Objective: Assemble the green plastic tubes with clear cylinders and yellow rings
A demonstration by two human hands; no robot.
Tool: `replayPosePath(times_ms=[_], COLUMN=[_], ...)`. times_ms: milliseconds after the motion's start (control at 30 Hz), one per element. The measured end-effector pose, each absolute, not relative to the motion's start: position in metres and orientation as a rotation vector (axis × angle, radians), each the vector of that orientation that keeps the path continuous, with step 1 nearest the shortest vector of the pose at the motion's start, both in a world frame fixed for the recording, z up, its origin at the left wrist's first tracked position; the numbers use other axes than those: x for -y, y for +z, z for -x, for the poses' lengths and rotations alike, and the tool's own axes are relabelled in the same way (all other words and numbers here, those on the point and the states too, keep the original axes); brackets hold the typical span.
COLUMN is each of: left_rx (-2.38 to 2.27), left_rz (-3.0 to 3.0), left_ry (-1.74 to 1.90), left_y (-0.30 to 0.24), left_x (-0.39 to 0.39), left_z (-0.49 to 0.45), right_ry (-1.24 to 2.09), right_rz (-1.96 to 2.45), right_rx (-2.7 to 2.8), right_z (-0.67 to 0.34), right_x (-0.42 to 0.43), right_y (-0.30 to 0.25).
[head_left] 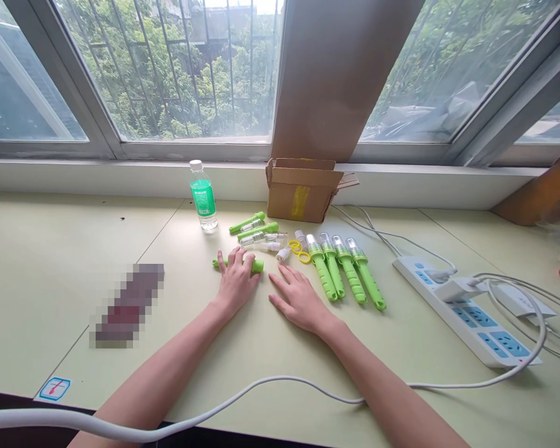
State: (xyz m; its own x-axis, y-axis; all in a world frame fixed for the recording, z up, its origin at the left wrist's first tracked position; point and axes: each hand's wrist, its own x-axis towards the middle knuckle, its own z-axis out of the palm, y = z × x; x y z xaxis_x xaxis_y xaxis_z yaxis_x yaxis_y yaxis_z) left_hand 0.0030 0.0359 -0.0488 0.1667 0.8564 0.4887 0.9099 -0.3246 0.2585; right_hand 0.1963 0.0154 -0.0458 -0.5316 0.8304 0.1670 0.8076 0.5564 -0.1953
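My left hand lies flat on the table with its fingers spread over a green plastic handle, touching it without gripping. My right hand rests open and flat on the table just to the right, holding nothing. Beyond the fingers lie two yellow rings, a small white cap and a clear tube part. Two more green handles lie behind those. To the right, several assembled green tools with clear tips lie side by side.
A water bottle with a green label and an open cardboard box stand near the window sill. A white power strip with cables lies at the right. A white cable crosses the front edge. A blurred dark object lies at the left.
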Motion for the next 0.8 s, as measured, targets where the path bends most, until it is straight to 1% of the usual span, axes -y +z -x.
replayPosePath(times_ms=[167, 400, 600, 800], left_rx=[1.621, 1.348, 1.262, 1.288], left_rz=[2.379, 2.381, 2.330, 2.368], left_ry=[-1.028, -1.440, -1.808, -1.948], left_y=[-0.044, -0.037, -0.037, -0.038], left_x=[-0.033, -0.026, -0.017, -0.012], left_z=[-0.004, -0.007, -0.008, -0.008], right_ry=[0.140, 0.150, 0.168, 0.174], right_rz=[1.372, 1.379, 1.404, 1.411], right_rx=[2.554, 2.563, 2.562, 2.564], right_z=[-0.196, -0.196, -0.195, -0.195], right_x=[-0.014, -0.014, -0.013, -0.013], right_y=[-0.045, -0.044, -0.043, -0.042])
